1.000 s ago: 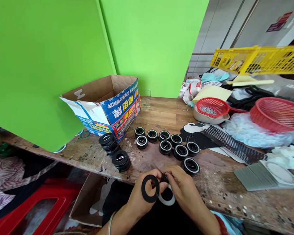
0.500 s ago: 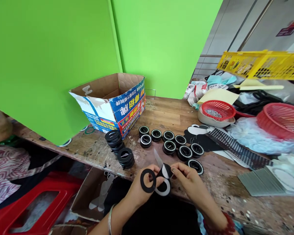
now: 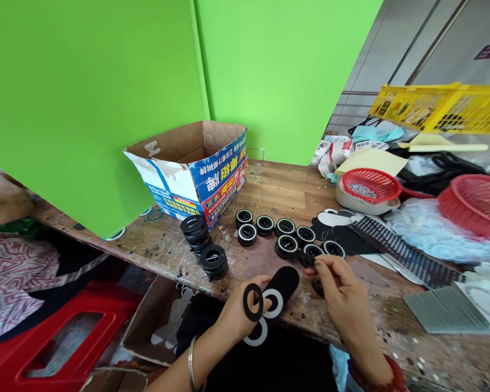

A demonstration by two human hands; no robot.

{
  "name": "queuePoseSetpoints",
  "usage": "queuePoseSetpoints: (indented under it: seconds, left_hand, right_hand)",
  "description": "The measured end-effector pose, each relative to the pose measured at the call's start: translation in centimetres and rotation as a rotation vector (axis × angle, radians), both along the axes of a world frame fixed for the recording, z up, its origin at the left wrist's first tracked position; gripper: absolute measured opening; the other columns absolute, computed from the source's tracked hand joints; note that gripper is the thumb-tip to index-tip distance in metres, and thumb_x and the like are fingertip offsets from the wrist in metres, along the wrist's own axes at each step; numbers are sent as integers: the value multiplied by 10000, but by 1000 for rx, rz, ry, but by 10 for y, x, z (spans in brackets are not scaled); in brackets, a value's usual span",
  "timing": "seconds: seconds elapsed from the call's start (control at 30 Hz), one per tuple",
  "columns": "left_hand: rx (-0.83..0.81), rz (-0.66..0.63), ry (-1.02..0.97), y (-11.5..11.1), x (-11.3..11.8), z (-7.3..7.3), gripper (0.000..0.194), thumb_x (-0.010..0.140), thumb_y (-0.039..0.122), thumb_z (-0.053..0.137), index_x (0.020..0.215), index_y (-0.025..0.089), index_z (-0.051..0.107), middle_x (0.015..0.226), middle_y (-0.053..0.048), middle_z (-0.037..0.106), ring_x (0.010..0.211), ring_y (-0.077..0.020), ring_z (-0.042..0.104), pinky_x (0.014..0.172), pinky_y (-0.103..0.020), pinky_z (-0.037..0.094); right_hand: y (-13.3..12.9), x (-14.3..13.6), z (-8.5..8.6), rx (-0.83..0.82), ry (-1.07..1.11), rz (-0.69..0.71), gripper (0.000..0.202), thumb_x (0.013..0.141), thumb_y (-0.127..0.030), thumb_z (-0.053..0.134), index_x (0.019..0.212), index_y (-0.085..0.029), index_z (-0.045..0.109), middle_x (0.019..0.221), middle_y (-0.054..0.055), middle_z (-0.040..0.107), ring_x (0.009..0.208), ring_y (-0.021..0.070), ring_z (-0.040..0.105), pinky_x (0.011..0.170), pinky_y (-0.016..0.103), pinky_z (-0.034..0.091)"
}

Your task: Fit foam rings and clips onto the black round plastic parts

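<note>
Hands: left hand (image 3: 237, 311) pinches a black strip (image 3: 286, 279), round-ended, far end pointing forward and toward the right hand. A black ring (image 3: 245, 305) sits around the left hand's fingers or thumb, can't tell which. One white ring (image 3: 280, 303) lies against the strip just beside the left fingertips, a second one (image 3: 264, 329) just below it, nearer the body. Right hand (image 3: 345, 288) is apart from the left, thumb and fingers bunched, tips right at a black disc (image 3: 310, 251); can't tell if they grip it or anything else. Another dark disc (image 3: 317, 287) is beside the right fingers, partly hidden.

More pale-rimmed discs (image 3: 286, 246) on the desk (image 3: 269, 188), ahead of and between both hands. Disc stacks (image 3: 213, 261) ahead and left of the left hand. Cardboard box (image 3: 224, 179) behind those, farther from the hands. Patterned strip (image 3: 404, 247) ahead and right of the right hand, red basket (image 3: 371, 185) beyond it. Card stack (image 3: 445, 307) to the right of the right hand. Red stool (image 3: 75, 337) well left of the left hand, a co-worker's patterned sleeve (image 3: 14, 275) just beyond it.
</note>
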State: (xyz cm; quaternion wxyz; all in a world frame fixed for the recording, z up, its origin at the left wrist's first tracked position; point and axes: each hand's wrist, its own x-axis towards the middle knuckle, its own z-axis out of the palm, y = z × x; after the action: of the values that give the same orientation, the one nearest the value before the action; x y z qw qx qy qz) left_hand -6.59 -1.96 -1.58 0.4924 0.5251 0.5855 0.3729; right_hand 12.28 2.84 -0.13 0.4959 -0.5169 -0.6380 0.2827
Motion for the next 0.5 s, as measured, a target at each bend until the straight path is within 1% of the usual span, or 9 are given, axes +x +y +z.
queuePoseSetpoints:
  seconds: [0.03,0.1,0.13,0.2,0.27,0.3,0.37,0.43,0.5]
  left_hand:
    - [14,-40,-7,-1,2,0,389,683,131,630,1060,175,716,595,43,551,576,-143,483,584,-241,385]
    - [67,-80,-30,-1,6,-2,294,667,126,629,943,167,724,636,30,573,601,-142,491,608,-242,406]
    - [91,-89,-34,-1,8,-3,216,665,136,636,865,155,716,640,25,566,609,-141,487,611,-243,409]
    - [111,-94,-55,0,8,-7,90,677,170,647,754,139,679,630,23,535,617,-136,470,604,-244,405]
    - [105,-100,-126,0,5,-8,94,693,176,644,776,136,662,680,20,543,655,-133,478,638,-246,417]
    - [91,-96,-173,-1,4,-8,115,699,169,642,809,140,655,711,21,547,674,-129,482,654,-244,421]
    - [39,-55,-241,-3,1,-6,135,709,164,650,841,153,631,713,38,513,662,-111,457,640,-231,404]
    - [-33,3,-285,-5,2,-3,143,707,193,692,812,161,600,665,60,445,619,-95,410,590,-218,367]
    - [-81,52,-342,-5,4,0,226,674,243,766,788,164,588,655,63,435,622,-95,412,590,-218,373]
  right_hand:
    - [-2,-5,2,110,-35,15,190,951,-354,544,903,-216,665,877,63,672,784,198,641,716,328,513]
    - [-6,-19,5,270,-151,161,167,955,-271,542,909,-222,696,945,75,685,891,214,628,800,355,502]
    - [-9,-25,5,297,-222,264,173,955,-236,540,922,-230,710,928,68,693,894,217,616,808,367,494]
    - [-11,-31,4,278,-351,452,187,946,-191,555,960,-257,729,905,48,709,906,226,599,821,389,478]
    - [-10,-28,3,230,-408,535,198,933,-192,582,1033,-281,728,1003,45,717,1017,248,587,892,422,462]
    - [-9,-23,2,212,-395,529,208,931,-204,588,1070,-283,720,1079,51,707,1079,254,577,930,430,456]
    - [-6,-11,-1,177,-318,430,199,937,-239,577,1082,-267,710,1158,67,680,1130,248,572,969,416,455]
    - [-4,-1,-5,122,-236,301,174,944,-260,555,1022,-245,711,1099,75,685,1059,226,609,924,374,484]
    - [-6,3,-11,56,-186,244,169,941,-270,548,957,-237,713,1012,69,700,979,211,639,874,343,503]
